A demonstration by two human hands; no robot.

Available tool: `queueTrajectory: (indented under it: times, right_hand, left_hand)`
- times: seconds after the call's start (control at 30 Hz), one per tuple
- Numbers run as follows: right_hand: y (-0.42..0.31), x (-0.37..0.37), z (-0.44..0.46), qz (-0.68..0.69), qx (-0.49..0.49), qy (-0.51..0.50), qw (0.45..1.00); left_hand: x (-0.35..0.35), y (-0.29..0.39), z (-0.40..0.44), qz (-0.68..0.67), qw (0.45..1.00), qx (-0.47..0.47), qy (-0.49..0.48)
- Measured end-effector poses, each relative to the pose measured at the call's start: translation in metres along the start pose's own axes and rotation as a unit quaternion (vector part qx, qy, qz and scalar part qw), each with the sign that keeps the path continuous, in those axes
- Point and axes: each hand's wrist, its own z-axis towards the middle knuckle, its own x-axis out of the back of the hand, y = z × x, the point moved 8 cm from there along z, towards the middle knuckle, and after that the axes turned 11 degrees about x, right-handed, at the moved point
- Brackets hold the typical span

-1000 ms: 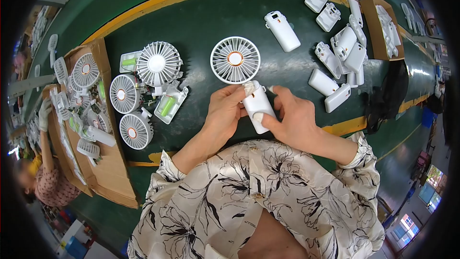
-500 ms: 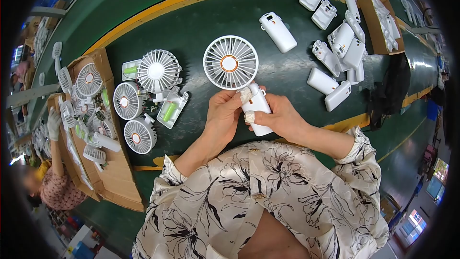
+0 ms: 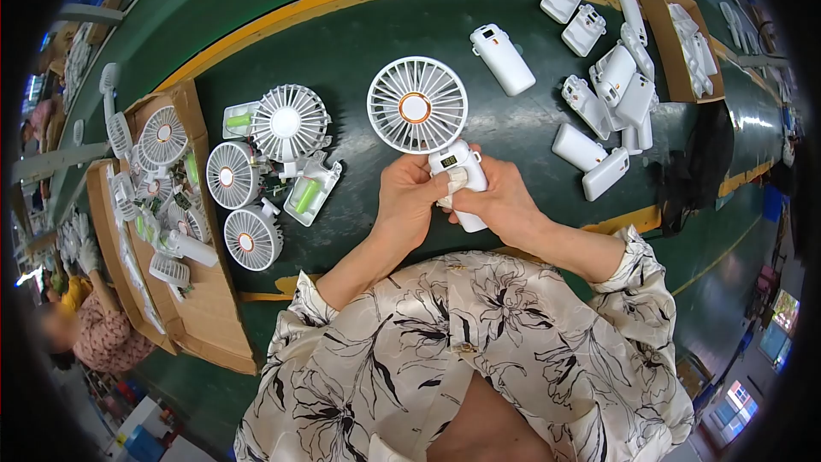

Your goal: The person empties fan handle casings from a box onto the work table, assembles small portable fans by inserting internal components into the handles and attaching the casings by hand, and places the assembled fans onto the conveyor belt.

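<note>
A white handheld fan (image 3: 456, 158) is gripped by both my hands, its round grille pointing away from me. A small dark display with lit digits shows at the top of its handle. My left hand (image 3: 407, 204) is closed around the handle's left side, and its thumb, wrapped in white tape, presses on the front. On the other side my right hand (image 3: 503, 198) is closed too, with its thumb beside the left one. Beyond the fan lies a white handle shell (image 3: 505, 62) on the green table (image 3: 359, 26).
Left of my hands sit several fan heads (image 3: 291, 122), some with green batteries in open shells. A cardboard box (image 3: 214, 308) of fan parts stands farther left, near a co-worker (image 3: 111, 338). Several white shells (image 3: 634, 101) and a small box (image 3: 670, 8) are at the right.
The display on the handle now shows lit digits; before, my left thumb was over that area. Both thumbs have come together lower on the handle. The view has shifted slightly.
</note>
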Motion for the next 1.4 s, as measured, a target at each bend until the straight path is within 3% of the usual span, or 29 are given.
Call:
queueTrajectory:
  times: [0.23, 0.33, 0.4, 0.43, 0.47, 0.5, 0.6, 0.67, 0.73, 0.8, 0.83, 0.97, 1.0, 1.07, 1.13, 1.2, 1.27, 1.4]
  right_hand:
    - [-0.010, 0.001, 0.012, -0.046, 0.008, -0.007, 0.999]
    - [-0.049, 0.011, 0.037, -0.124, 0.167, 0.023, 0.978]
    - [-0.088, 0.020, 0.061, -0.301, 0.242, 0.041, 0.922]
    - [-0.108, 0.020, 0.075, -0.299, 0.246, 0.064, 0.920]
    - [-0.127, 0.022, 0.092, -0.331, 0.302, 0.094, 0.889]
    - [-0.147, 0.023, 0.106, -0.418, 0.357, 0.138, 0.824]
    - [-0.174, 0.030, 0.172, -0.565, 0.372, 0.236, 0.698]
    - [-0.184, 0.043, 0.224, -0.601, 0.383, 0.285, 0.641]
    - [-0.199, 0.043, 0.261, -0.622, 0.351, 0.292, 0.636]
    - [-0.218, 0.024, 0.277, -0.683, 0.390, 0.347, 0.511]
    - [-0.227, 0.007, 0.287, -0.684, 0.389, 0.320, 0.527]
    - [-0.223, -0.040, 0.371, -0.559, 0.241, 0.235, 0.758]
    - [-0.223, -0.054, 0.383, -0.559, 0.240, 0.229, 0.760]
    - [-0.207, -0.064, 0.400, -0.501, 0.154, 0.224, 0.822]
    - [-0.206, -0.070, 0.397, -0.520, 0.175, 0.227, 0.804]
    - [-0.212, -0.068, 0.385, -0.415, 0.219, 0.247, 0.848]
    - [-0.215, -0.064, 0.363, -0.391, 0.238, 0.249, 0.854]
    - [-0.213, -0.074, 0.284, -0.421, 0.408, 0.190, 0.788]
  left_hand:
    - [0.007, 0.003, 0.005, 0.016, 0.999, 0.004, 0.050]
    - [0.005, 0.022, -0.004, -0.016, 0.996, -0.087, 0.020]
    - [0.022, 0.015, -0.007, 0.069, 0.992, -0.084, 0.058]
    - [0.027, 0.014, -0.009, 0.114, 0.988, -0.077, 0.072]
    - [0.032, 0.009, -0.010, 0.143, 0.985, -0.069, 0.072]
    - [0.034, 0.006, -0.011, 0.172, 0.980, -0.060, 0.075]
    - [0.036, 0.008, -0.021, 0.217, 0.965, -0.090, 0.112]
    - [0.038, 0.015, -0.023, 0.300, 0.932, -0.146, 0.144]
    - [0.033, 0.021, -0.025, 0.364, 0.894, -0.220, 0.142]
    - [0.029, 0.023, -0.025, 0.375, 0.886, -0.240, 0.127]
    - [0.029, 0.023, -0.025, 0.383, 0.882, -0.241, 0.128]
    - [0.031, 0.022, -0.023, 0.384, 0.888, -0.220, 0.121]
    - [0.031, 0.022, -0.023, 0.381, 0.887, -0.233, 0.115]
    - [0.032, 0.024, -0.022, 0.377, 0.894, -0.214, 0.116]
    - [0.030, 0.026, -0.023, 0.367, 0.894, -0.232, 0.107]
    - [0.028, 0.026, -0.023, 0.372, 0.891, -0.234, 0.111]
    - [0.027, 0.029, -0.024, 0.383, 0.883, -0.245, 0.118]
    - [0.027, 0.028, -0.027, 0.412, 0.861, -0.268, 0.128]
